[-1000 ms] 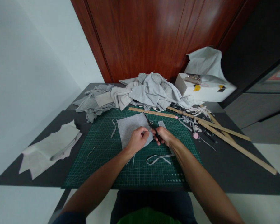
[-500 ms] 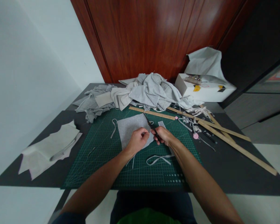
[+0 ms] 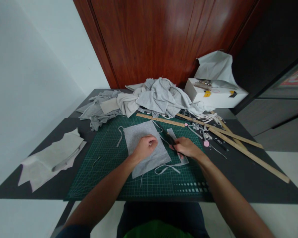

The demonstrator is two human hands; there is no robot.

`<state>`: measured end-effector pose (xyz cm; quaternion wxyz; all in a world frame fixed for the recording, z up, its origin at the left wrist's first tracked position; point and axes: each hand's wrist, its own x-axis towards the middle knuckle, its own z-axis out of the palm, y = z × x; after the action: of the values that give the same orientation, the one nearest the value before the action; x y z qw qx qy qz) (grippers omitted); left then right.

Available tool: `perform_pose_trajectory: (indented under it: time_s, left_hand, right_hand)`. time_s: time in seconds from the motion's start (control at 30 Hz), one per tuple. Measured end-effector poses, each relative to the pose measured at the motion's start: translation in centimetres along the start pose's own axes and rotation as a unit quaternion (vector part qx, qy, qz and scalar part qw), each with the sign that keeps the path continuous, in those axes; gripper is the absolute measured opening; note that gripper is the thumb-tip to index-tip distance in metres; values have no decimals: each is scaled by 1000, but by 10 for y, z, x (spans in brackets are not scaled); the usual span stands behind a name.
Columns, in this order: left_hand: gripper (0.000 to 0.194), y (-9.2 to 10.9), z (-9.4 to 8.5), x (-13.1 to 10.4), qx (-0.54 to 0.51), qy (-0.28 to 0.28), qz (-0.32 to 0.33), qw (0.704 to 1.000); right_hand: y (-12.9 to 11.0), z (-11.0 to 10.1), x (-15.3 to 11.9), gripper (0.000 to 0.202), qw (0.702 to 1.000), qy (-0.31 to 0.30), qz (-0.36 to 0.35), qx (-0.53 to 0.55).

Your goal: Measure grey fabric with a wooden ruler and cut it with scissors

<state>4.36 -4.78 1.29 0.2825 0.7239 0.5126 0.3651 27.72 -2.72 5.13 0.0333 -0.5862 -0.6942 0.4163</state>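
On a green cutting mat (image 3: pixel 106 145), as seen from the head camera, a piece of grey fabric (image 3: pixel 149 165) lies flat beneath the left hand (image 3: pixel 146 146), the nearer of the two. The right hand (image 3: pixel 185 146), just beyond the fabric's right edge, grips black scissors (image 3: pixel 172 139), their long axis running diagonally forward and to the left, away from the wearer (whether the blades are parted cannot be told). The left hand's fingers curl inward over the fabric; anything pinched between them is hidden. A narrow grey strip (image 3: pixel 184 161) passes beneath the scissors, beside the fabric, near a looped cord (image 3: pixel 164 169).
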Motion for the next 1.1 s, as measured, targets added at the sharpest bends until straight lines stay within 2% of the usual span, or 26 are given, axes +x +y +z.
perform_pose_trajectory:
  time_s: [0.07,0.17,0.27,0.43,0.6,0.77,0.87,0.97,1.1]
  left_hand:
    - [15,-5,-1,3,58,-7,39,998]
    - [32,-10,-1,4,169,-41,63,983]
    - [44,-11,-1,2,238,-84,61,966]
    - [48,-9,-4,2,263,-114,54,956]
    - [46,-11,-5,2,256,-97,53,960]
    - [26,-8,0,12,253,-55,48,965]
    - [23,-3,6,23,262,-47,48,963]
    - [23,0,14,34,263,-63,64,961]
    - [16,1,26,45,265,-60,47,961]
  right_hand:
    - [7,-1,-5,28,995,40,10,-89]
    - [15,5,-8,27,976,114,30,-181]
    - [18,12,-9,32,963,153,47,-215]
    - [18,10,-10,32,954,195,49,-224]
    - [27,0,-11,35,944,216,68,-241]
    - [34,-5,-5,34,934,215,72,-277]
    - [35,-12,1,34,933,176,50,-311]
    - [33,-19,5,37,934,128,30,-332]
    - [30,-24,6,37,942,103,26,-320]
